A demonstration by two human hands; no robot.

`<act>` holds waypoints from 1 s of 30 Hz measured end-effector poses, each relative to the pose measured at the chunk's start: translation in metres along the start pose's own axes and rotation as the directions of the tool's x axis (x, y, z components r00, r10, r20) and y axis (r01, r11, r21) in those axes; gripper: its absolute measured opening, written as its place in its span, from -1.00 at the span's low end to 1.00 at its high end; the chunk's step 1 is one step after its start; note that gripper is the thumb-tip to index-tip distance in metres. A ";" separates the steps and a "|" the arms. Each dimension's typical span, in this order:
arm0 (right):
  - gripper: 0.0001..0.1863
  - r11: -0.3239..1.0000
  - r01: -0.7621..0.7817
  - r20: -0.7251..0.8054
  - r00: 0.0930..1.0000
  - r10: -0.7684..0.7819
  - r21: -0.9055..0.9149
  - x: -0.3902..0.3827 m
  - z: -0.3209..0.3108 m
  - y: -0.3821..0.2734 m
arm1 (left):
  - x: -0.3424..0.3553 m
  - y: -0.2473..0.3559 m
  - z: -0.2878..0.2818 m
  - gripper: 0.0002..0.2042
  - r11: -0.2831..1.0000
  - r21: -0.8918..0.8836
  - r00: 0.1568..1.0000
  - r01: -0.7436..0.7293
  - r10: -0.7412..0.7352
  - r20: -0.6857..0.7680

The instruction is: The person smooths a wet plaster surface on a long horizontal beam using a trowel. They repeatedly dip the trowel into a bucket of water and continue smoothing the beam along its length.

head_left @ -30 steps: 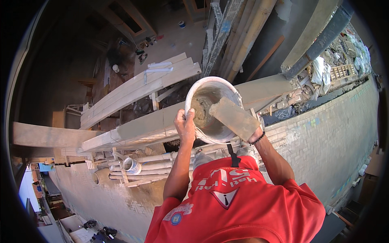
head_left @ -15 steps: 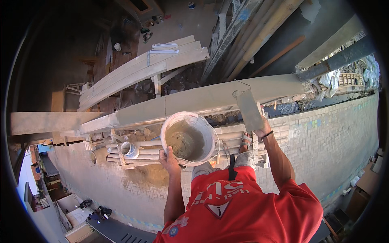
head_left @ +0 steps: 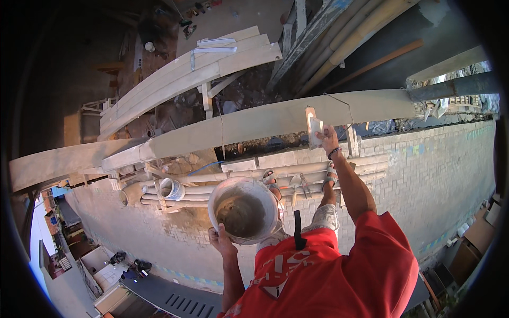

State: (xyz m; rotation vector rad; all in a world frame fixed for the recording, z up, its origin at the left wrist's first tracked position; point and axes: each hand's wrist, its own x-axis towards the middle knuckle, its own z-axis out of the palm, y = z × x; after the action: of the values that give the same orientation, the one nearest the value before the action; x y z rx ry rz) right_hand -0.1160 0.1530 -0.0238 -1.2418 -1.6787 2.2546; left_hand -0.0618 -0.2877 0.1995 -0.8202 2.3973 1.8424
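Left hand [head_left: 222, 242] grips bucket [head_left: 253, 195]; right hand [head_left: 329, 139] holds float [head_left: 310, 117], seemingly against beam [head_left: 265, 119].

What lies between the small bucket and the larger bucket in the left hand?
In the head view, long poles show between the small bucket and the larger bucket in the left hand.

1. Left hand [head_left: 222, 241] grips the bucket [head_left: 269, 201] at its seven o'clock.
2. Mortar [head_left: 239, 214] lies inside the bucket.
3. Right hand [head_left: 328, 139], at the bucket's two o'clock, holds a float [head_left: 314, 126].
4. The float overlaps the beam [head_left: 252, 124]; whether they touch is unclear.
5. From the bucket: beam at twelve o'clock, planks [head_left: 177, 87] at eleven, pail [head_left: 176, 192] between nine and ten.
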 end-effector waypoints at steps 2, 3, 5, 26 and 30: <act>-0.57 0.880 0.253 -0.085 0.947 -0.311 -0.402 0.014 0.009 0.025 | 0.004 -0.007 -0.004 -0.72 0.998 0.035 0.999 0.046 -0.046 -0.004; -0.55 0.734 0.333 -0.085 0.880 -0.468 -0.591 0.025 0.007 0.042 | 0.008 -0.010 -0.001 -0.72 0.997 0.048 0.998 0.067 -0.068 0.006; -0.47 0.673 0.317 -0.079 0.869 -0.488 -0.669 0.034 0.012 0.056 | 0.010 -0.010 0.001 -0.71 0.996 0.055 0.998 0.066 -0.068 0.020; -0.53 0.562 0.096 -0.232 0.844 -0.484 -0.821 -0.004 0.010 0.041 | 0.011 0.001 0.014 -0.71 0.996 0.050 0.995 0.069 -0.072 0.066; -0.43 0.488 0.066 -0.228 0.826 -0.516 -0.870 0.032 0.028 0.010 | 0.019 -0.026 0.006 -0.72 0.998 0.043 0.998 0.043 -0.045 0.035</act>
State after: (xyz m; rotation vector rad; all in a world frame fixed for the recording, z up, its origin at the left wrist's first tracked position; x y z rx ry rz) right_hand -0.1515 0.1427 -0.0474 -1.2735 -2.5592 0.7327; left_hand -0.0696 -0.2945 0.1683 -0.8228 2.3687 1.7687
